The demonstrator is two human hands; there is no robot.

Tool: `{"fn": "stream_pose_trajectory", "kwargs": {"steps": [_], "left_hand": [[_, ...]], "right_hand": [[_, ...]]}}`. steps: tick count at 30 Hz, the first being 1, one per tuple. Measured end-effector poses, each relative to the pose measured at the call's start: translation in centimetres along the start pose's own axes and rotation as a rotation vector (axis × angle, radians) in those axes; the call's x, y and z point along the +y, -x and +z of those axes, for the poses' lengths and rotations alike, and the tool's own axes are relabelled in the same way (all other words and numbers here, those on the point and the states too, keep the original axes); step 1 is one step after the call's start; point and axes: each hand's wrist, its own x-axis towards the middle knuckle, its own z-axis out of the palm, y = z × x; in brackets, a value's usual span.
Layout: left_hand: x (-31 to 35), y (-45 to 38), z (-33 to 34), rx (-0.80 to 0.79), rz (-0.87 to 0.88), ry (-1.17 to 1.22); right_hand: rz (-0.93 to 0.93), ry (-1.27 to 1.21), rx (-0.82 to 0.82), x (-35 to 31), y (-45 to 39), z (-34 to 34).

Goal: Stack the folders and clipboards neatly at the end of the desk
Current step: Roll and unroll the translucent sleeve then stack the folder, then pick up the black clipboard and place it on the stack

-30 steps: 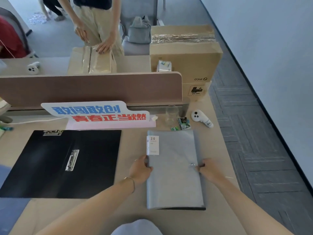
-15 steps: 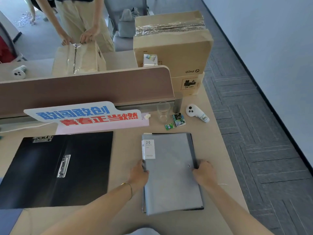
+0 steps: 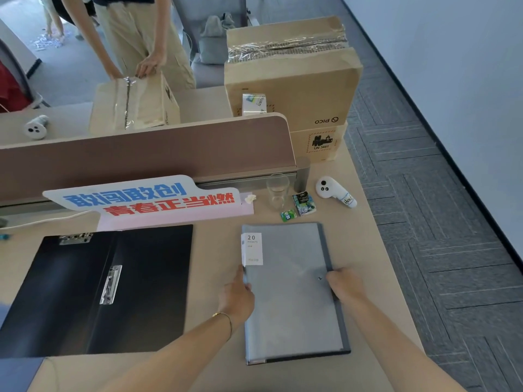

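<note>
Hands grip one grey folder (image 3: 291, 290) by its long edges: the left hand (image 3: 236, 297) pinches the spine side at 9 o'clock, the right hand (image 3: 343, 284) curls over the dark edge at 3 o'clock. The folder lies flat on the desk (image 3: 365, 250) near its right end, with a white "20 pockets" label at its 11 o'clock corner; a darker folder edge shows beneath it. At 9 o'clock of it, well apart, lies an open black clipboard folder (image 3: 96, 290). At 12 o'clock stand a glass (image 3: 277, 190), a small box (image 3: 304, 204), a green packet (image 3: 288, 215) and a white controller (image 3: 335, 191). A sign (image 3: 147, 198) leans at the divider (image 3: 147, 154).
</note>
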Motion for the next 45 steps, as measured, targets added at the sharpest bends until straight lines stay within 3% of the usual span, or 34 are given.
{"fn": "stream_pose_trajectory", "kwargs": {"steps": [13, 18, 22, 29, 39, 45], "left_hand": [[0.3, 1.0, -2.1, 0.012, 0.013, 0.068], [0.9, 2.9, -5.8, 0.091, 0.226, -0.139], [1.0, 4.5, -9.0, 0.155, 0.417, -0.276], [-1.1, 6.7, -15.3, 0.338, 0.553, -0.412], [-11.3, 8.0, -23.6, 0.450, 0.354, -0.321], [-18.5, 8.6, -27.0, 0.490, 0.231, -0.299]], "right_hand": [[-0.157, -0.001, -0.050, 0.3, 1.1, -0.4], [-0.324, 0.065, -0.001, -4.2, 6.9, -0.7], [-0.563, 0.202, 0.066, -7.9, 11.1, 0.8], [-0.949, 0.488, 0.153, -13.6, 17.3, 6.0], [-1.187, 0.523, 0.053, -18.1, 23.8, 16.4], [-1.207, 0.609, -0.024, -19.5, 26.0, 21.9]]}}
